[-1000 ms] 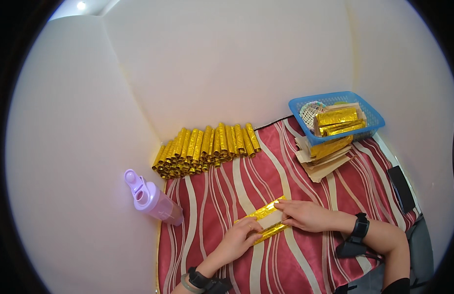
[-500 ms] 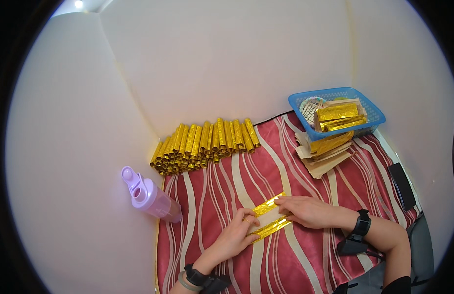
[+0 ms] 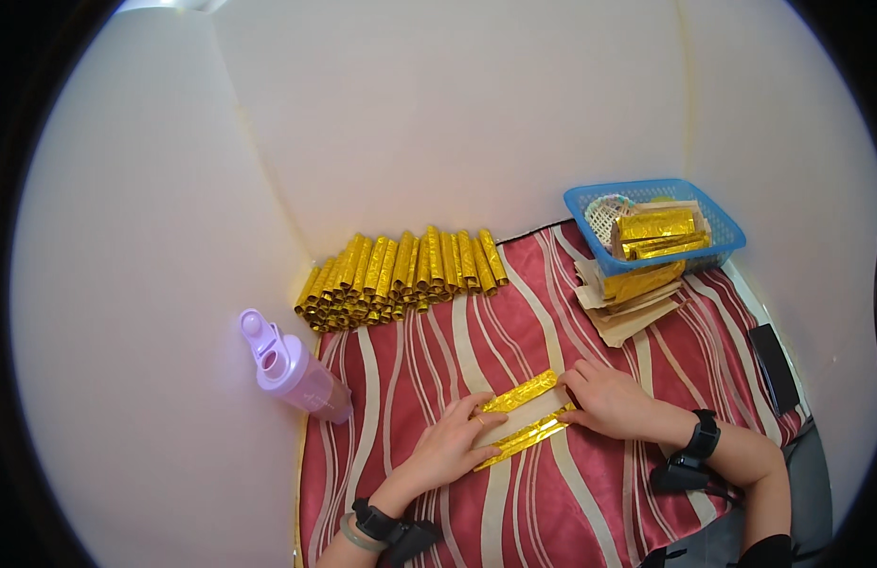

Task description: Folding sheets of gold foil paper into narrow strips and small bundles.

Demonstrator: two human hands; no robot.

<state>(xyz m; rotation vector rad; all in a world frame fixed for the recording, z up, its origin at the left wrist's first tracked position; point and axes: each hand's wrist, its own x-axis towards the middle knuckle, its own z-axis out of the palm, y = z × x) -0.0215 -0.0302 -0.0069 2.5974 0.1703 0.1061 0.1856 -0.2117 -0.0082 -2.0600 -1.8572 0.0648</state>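
A sheet of gold foil paper (image 3: 527, 416) lies slantwise on the striped cloth, both long edges folded in as shiny bands with a pale strip between them. My left hand (image 3: 446, 443) grips its left end, fingers on the upper band and thumb by the lower one. At the right end, my right hand (image 3: 607, 401) is closed on the sheet, its fingertips at the upper corner and thumb near the lower band. Part of each end is hidden under the fingers.
Rolled gold paper tubes (image 3: 401, 275) are piled against the back wall. A blue basket (image 3: 727, 232) holds folded gold paper; more brown-and-gold sheets (image 3: 623, 322) lie before it. A lilac shaker bottle (image 3: 306, 383) stands left, a black phone (image 3: 773, 367) right, on the red striped cloth (image 3: 401, 369).
My right hand has shifted slightly right toward the sheet's end, uncovering more of the pale strip. My left fingers have straightened a little over the left end. The view has tilted slightly.
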